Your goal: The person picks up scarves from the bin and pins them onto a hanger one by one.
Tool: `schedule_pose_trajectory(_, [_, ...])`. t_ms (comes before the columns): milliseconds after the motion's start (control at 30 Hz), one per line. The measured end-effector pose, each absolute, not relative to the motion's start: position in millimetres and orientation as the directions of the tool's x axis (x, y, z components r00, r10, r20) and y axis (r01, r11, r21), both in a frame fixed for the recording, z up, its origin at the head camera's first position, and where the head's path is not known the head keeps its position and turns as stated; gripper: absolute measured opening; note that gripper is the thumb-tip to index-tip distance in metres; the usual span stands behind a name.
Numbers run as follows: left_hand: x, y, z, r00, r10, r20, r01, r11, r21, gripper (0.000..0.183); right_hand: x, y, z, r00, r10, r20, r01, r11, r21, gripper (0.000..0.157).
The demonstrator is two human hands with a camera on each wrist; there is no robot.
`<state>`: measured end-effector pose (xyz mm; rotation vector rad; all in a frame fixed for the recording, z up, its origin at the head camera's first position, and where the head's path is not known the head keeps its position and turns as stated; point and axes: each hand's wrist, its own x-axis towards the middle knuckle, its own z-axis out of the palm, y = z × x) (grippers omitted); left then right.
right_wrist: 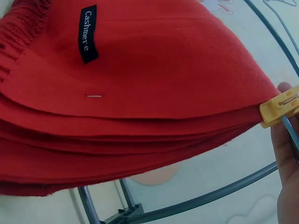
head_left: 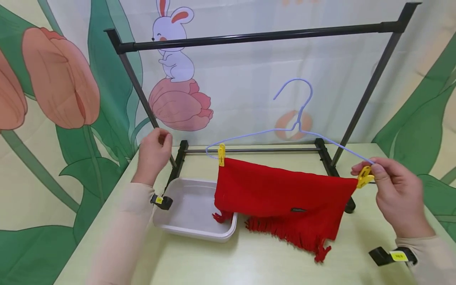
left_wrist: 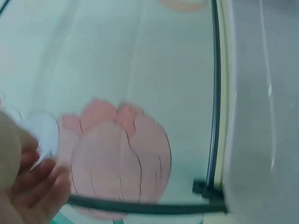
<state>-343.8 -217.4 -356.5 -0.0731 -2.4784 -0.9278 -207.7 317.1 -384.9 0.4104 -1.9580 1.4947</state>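
My right hand grips the right end of a thin blue hanger between thumb and fingers, beside a yellow clothespin. From the hanger hangs a folded red scarf with a fringe and a small black label reading "Cashmere". A second yellow clothespin clips its other upper corner. The hanger's hook points upward, below the rack's top bar. To the left my left hand is raised in front of the rack's left post. Its fingers are loosely curled with nothing in them.
A black metal rack stands at the back of the pale table. A white plastic basin sits at the left, partly behind the scarf. Behind the rack hangs a printed curtain with tulips and a rabbit.
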Motion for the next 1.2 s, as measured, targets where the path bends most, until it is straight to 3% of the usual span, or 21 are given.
schedule_pose_trajectory(133, [-364,-238,-354,-0.843,-0.28,0.46,0.134,0.718,0.683,0.045,-206,318,-379,-0.739,0.161,0.654,-0.573,0.359,-0.737,0.024])
schedule_pose_trajectory(267, [-382,-254,-355,-0.883,-0.256,0.394,0.117,0.693,0.712,0.067,-204,316,-374,-0.74,0.205,0.64,-0.505,0.46,-0.731,0.025])
schedule_pose_trajectory(533, [-395,-261,-359,-0.909,-0.157,0.385,0.168,0.708,0.686,0.034,-209,316,-366,-0.692,0.245,0.679,-0.558,0.414,-0.719,0.023])
schedule_pose_trajectory(833, [-398,-251,-355,-0.924,-0.177,0.338,0.135,0.678,0.722,0.026,-215,306,-333,-0.669,0.335,0.663,-0.445,0.534,-0.719,0.027])
schedule_pose_trajectory(1200, [-398,-257,-357,-0.929,-0.152,0.336,0.145,0.688,0.711,0.026,-247,273,-283,-0.617,0.381,0.689,-0.47,0.523,-0.711,0.026])
